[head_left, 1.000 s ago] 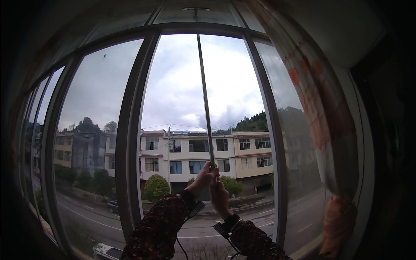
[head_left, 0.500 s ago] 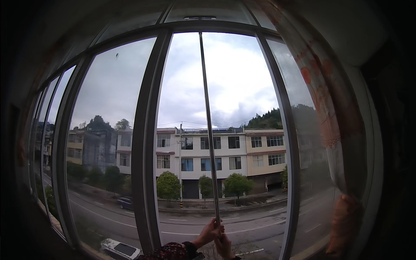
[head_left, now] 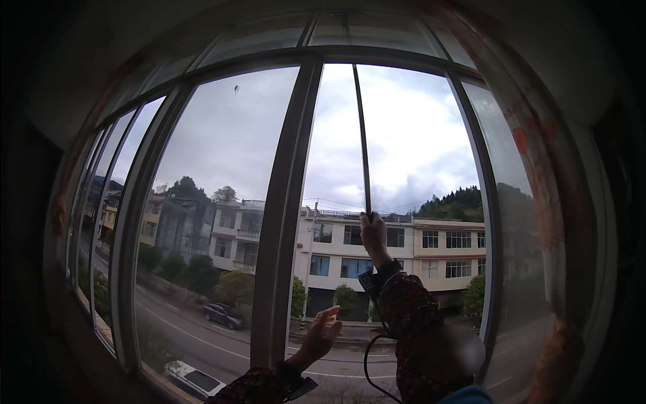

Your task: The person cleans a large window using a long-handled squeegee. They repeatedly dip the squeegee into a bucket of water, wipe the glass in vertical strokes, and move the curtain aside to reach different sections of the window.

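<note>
A long thin metal pole (head_left: 363, 138) rises through the bright middle window opening. Its upper end shows dimly behind the upper glass pane (head_left: 377, 34); what is at its tip is too faint to make out. Raised high, my right hand (head_left: 374, 234) is closed around the pole's lower part. My left hand (head_left: 320, 339) is lower and to the left, near the dark window post (head_left: 286, 222), fingers apart and holding nothing. A small dark device (head_left: 367, 281) sits at my right wrist, and a black cable (head_left: 367, 363) loops below that arm.
Glass panes (head_left: 222, 155) in dark frames stand left of the post. A patterned curtain (head_left: 538, 161) hangs at the right, gathered low down. Outside lie a road (head_left: 195, 330), parked cars, trees and pale buildings (head_left: 447, 249).
My right hand has gone up with the pole, from low in the opening to about mid-height. My left hand has let go of the pole and moved off it. The view has shifted left.
</note>
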Motion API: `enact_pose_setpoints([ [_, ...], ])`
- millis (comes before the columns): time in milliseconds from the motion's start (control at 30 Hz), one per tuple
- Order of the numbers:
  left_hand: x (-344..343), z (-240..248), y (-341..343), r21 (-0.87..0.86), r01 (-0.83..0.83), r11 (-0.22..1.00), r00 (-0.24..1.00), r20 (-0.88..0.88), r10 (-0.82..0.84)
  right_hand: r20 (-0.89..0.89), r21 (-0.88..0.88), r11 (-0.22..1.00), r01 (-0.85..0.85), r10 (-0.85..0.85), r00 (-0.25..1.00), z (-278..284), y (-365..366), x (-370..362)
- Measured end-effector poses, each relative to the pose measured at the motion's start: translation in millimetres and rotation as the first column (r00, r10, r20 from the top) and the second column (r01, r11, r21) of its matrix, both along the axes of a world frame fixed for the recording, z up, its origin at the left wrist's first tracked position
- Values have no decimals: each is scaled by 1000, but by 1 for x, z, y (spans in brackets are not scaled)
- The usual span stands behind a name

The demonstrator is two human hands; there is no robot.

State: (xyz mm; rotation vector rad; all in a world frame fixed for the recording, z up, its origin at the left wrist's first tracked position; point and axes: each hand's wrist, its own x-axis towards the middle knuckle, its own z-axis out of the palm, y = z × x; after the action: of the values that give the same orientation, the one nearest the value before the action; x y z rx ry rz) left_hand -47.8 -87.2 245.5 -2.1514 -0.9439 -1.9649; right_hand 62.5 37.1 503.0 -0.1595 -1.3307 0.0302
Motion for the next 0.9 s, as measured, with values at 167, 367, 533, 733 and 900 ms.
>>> enact_pose_setpoints([
  [167, -15, -24, 13, -106, -12, 994, 994, 110, 24, 27, -167, 983, -81, 86, 996, -152, 11, -24],
  [367, 11, -54, 31, -189, 64, 980, 996, 73, -51, 92, -338, 940, 32, -1, 996, -423, 29, 14],
  [533, 46, -84, 29, -208, 135, 969, 988, -45, -148, 267, -621, 776, 108, 79, 960, -586, -10, 53],
  [733, 56, -86, 23, -195, 102, 976, 993, -30, -110, -14, -571, 802, -177, 206, 978, -506, 16, 63],
  [900, 39, -94, 34, -213, 76, 974, 996, -26, -83, -57, -379, 858, -347, 353, 934, -289, 60, 104],
])
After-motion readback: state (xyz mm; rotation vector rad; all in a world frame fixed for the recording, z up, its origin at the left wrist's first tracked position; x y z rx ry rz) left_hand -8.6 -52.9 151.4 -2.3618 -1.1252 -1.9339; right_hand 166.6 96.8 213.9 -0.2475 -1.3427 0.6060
